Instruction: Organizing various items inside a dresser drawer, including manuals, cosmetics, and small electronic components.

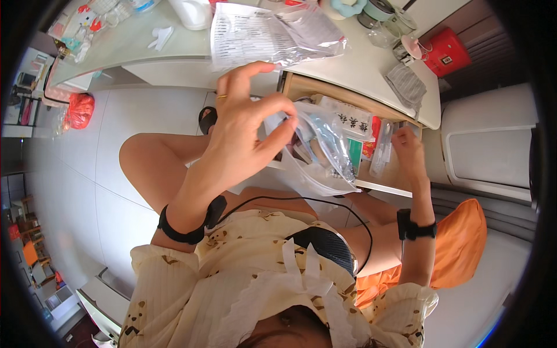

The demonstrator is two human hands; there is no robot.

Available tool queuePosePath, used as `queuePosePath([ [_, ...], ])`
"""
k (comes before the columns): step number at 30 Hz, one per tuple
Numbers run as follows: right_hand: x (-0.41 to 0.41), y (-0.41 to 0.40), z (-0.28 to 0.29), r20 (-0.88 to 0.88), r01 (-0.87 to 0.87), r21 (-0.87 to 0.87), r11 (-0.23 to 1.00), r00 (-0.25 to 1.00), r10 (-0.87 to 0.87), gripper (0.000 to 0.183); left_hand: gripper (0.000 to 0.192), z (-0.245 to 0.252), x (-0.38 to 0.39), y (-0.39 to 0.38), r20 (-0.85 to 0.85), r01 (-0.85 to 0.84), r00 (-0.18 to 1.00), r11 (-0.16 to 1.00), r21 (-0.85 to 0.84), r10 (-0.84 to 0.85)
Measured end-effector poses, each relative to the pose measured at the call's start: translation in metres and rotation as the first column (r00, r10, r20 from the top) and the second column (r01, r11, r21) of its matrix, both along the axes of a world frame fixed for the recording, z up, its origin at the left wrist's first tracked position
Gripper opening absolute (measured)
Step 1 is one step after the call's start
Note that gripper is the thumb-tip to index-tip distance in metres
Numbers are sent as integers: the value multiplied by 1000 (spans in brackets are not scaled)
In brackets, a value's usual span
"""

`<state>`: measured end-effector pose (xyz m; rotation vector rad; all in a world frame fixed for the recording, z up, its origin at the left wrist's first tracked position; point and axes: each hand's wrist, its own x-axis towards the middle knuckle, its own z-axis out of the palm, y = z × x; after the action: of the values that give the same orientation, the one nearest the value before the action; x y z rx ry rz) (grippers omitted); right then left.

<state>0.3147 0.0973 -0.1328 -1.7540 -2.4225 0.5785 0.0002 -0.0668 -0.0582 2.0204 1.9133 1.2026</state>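
My left hand (250, 119) pinches the rim of a clear plastic zip bag (313, 182) between thumb and finger. The bag's mouth gapes, and mixed small items show through its film. It hangs over the front of an open wooden drawer (383, 180). At the drawer's right end is my right hand (410, 152), its fingers curled inward; whether they hold anything is hidden. Just left of it lies a narrow clear plastic packet (382, 150). A white packet with dark writing (348, 117), a red packet (370, 145) and a green item (354, 152) also lie in the drawer.
On the white tabletop (370, 69) above the drawer are a printed sheet (243, 37), a clear bag (309, 32), a white bottle (191, 13), a grey cloth (407, 89) and a red box (447, 52). A black cable (304, 198) crosses my lap. An orange cushion (461, 243) lies at right.
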Motion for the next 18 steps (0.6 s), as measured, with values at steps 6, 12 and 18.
queuePosePath([
  [6,-69,-89,77,-637,-248,191,950,705,313,19,11,-9,-5,-1,-73,59,995,985,-160,-71],
  [12,-116,-111,40,-79,-714,189,675,674,735,33,39,-27,4,6,30,87,996,995,-40,-86],
  [18,-142,-106,46,509,-555,-329,764,578,638,47,56,-31,6,-1,124,203,975,966,-157,-185],
])
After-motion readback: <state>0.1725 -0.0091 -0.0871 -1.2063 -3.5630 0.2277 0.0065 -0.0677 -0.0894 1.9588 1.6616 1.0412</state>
